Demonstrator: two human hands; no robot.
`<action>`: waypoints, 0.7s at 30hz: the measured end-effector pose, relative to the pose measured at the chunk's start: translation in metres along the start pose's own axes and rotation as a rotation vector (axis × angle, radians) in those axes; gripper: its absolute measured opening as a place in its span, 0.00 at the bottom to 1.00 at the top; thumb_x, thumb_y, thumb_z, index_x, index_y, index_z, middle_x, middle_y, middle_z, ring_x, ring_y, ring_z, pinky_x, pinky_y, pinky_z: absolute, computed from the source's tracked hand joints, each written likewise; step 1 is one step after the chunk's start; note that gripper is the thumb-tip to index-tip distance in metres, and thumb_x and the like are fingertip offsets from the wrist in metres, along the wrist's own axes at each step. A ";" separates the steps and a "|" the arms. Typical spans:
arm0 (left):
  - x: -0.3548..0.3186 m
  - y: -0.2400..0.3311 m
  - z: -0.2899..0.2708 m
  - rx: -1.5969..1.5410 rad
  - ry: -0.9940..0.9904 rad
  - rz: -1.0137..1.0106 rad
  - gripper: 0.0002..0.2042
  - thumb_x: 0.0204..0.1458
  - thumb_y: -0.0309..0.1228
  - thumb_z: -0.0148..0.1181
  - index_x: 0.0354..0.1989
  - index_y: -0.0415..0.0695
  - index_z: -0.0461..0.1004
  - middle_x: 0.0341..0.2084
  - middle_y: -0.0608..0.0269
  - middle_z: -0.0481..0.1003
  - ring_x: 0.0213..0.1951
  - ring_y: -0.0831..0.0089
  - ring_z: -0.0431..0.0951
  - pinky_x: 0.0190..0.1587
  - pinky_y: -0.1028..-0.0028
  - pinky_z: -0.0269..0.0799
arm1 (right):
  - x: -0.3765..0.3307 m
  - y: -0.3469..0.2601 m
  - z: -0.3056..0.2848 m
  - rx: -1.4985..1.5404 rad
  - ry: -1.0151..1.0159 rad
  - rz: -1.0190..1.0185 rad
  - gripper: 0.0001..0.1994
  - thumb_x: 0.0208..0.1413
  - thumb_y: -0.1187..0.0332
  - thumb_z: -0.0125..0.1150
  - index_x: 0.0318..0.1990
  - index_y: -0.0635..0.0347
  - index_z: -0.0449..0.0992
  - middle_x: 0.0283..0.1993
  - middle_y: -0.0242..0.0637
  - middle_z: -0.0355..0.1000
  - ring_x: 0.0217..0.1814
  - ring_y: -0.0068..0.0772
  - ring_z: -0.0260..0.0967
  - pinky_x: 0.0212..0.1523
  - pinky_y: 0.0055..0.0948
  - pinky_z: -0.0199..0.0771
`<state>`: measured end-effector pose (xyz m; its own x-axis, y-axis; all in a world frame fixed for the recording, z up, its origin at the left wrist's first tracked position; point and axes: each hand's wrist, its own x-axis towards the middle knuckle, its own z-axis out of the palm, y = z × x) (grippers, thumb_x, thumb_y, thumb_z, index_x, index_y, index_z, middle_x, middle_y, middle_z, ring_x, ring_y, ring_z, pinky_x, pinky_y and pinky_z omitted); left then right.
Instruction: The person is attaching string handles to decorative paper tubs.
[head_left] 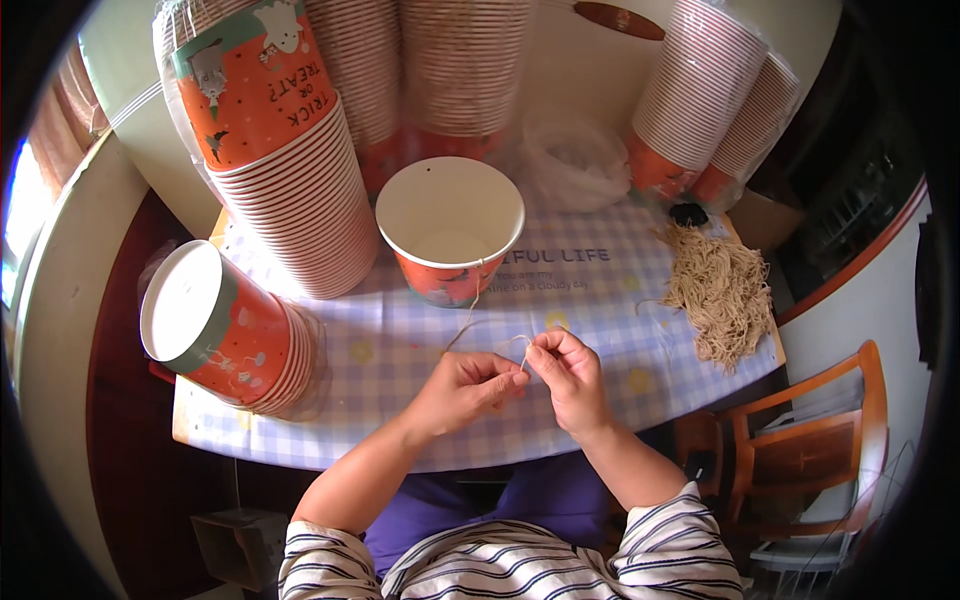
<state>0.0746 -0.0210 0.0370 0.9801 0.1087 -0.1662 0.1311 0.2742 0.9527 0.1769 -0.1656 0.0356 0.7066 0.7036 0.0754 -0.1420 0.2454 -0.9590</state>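
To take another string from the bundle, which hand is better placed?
Probably the right hand: the string bundle lies to its right, farther from the left hand. Both look occupied with string.

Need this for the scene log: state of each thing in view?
Left hand: pinching beige cord
Right hand: pinching beige cord
Lone paper bucket: upright, open, cord at near rim
Tall left bucket stack: nested, inverted
Short left bucket stack: nested, inverted
Right rear bucket stack: nested, upright
Cord bundle: loose, tangled
Clear plastic bag: crumpled
Wooden chair: upright
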 end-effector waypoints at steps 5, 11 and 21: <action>-0.002 0.000 -0.006 0.032 0.011 0.061 0.09 0.56 0.32 0.60 0.36 0.37 0.78 0.25 0.69 0.75 0.26 0.85 0.69 0.28 0.82 0.66 | 0.005 0.003 -0.004 -0.263 0.062 -0.317 0.09 0.53 0.74 0.59 0.41 0.63 0.70 0.39 0.33 0.68 0.37 0.19 0.63 0.40 0.20 0.66; -0.004 0.004 -0.013 0.032 -0.078 0.061 0.08 0.57 0.31 0.59 0.35 0.37 0.77 0.24 0.73 0.73 0.25 0.88 0.66 0.25 0.83 0.61 | 0.017 -0.039 -0.003 -0.514 -0.519 -0.357 0.25 0.46 0.76 0.57 0.55 0.66 0.65 0.53 0.45 0.68 0.59 0.38 0.64 0.61 0.37 0.61; -0.007 0.016 -0.019 0.160 0.072 0.049 0.09 0.56 0.31 0.60 0.36 0.36 0.77 0.22 0.75 0.72 0.25 0.89 0.65 0.25 0.83 0.61 | 0.034 -0.019 -0.009 -0.272 -0.542 0.035 0.14 0.50 0.81 0.58 0.45 0.62 0.72 0.34 0.31 0.71 0.32 0.20 0.67 0.33 0.23 0.70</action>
<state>0.0669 0.0011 0.0486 0.9733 0.1882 -0.1313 0.1115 0.1124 0.9874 0.2099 -0.1520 0.0543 0.2411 0.9651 0.1023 0.0742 0.0868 -0.9935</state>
